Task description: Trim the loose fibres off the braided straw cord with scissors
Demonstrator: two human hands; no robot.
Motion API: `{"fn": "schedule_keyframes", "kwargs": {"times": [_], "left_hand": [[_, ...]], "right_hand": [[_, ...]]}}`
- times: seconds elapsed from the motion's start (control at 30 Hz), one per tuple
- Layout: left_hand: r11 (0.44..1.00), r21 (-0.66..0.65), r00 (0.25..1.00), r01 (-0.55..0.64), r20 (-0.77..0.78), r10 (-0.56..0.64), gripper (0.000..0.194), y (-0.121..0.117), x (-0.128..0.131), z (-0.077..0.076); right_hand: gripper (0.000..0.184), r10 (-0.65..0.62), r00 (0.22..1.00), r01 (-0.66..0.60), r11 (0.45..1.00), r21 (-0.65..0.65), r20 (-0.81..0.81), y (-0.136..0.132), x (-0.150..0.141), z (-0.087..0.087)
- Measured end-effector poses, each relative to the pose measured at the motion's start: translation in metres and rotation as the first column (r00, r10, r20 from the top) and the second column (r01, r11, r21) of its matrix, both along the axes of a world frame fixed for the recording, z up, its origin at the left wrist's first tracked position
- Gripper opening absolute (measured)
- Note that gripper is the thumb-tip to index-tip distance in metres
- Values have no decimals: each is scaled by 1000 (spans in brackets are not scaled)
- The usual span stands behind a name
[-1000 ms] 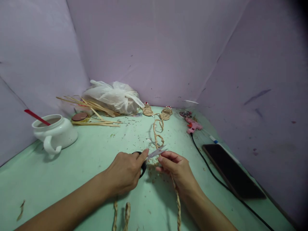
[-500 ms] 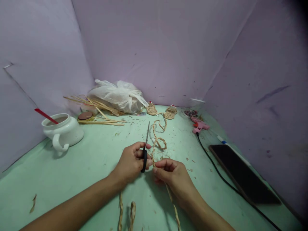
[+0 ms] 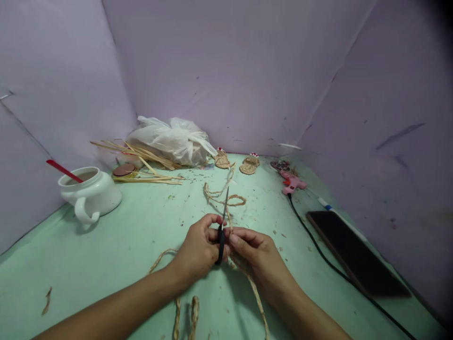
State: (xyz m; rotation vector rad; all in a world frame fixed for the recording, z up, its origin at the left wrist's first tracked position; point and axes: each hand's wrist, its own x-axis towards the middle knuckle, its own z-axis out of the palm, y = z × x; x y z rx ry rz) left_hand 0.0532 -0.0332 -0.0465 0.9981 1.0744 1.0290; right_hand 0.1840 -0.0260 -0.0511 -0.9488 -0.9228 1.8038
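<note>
Black-handled scissors (image 3: 221,243) are held in my left hand (image 3: 200,245), their thin blade pointing away from me. Close against it, my right hand (image 3: 255,252) pinches a twisted straw-coloured cord (image 3: 258,300) between thumb and fingertips. From the pinch the cord runs away from me in loose loops on the table and also hangs down toward the front edge. More cord shows under my left forearm and in short lengths at the bottom. Whether my left fingers also touch the cord is hidden.
On the green table (image 3: 148,222) stand a white pot (image 3: 95,193) with a red stick, dry straw strips (image 3: 152,156), a white plastic bag (image 3: 173,139) and two small woven slippers (image 3: 249,164). A pink glue gun (image 3: 293,183) with a black cable and a dark phone (image 3: 354,252) lie right.
My left hand with the scissors has moved slightly right and nearer my right hand. The cord's far loops have shifted left and toward me. My right hand keeps its pinch.
</note>
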Motion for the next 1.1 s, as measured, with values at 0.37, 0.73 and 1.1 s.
{"fn": "schedule_keyframes", "kwargs": {"times": [0.37,0.73,1.1], "left_hand": [[776,409,488,479,-860,152,36,0,-31,18],[629,375,110,681,-901,419,50,5,-39,8],[655,239,89,717,-963,254,56,6,-39,6]], "right_hand": [[23,-244,944,246,969,20,224,12,9,10],[29,-188,978,183,982,56,90,11,10,6],[12,-188,945,182,982,45,268,11,10,12]]}}
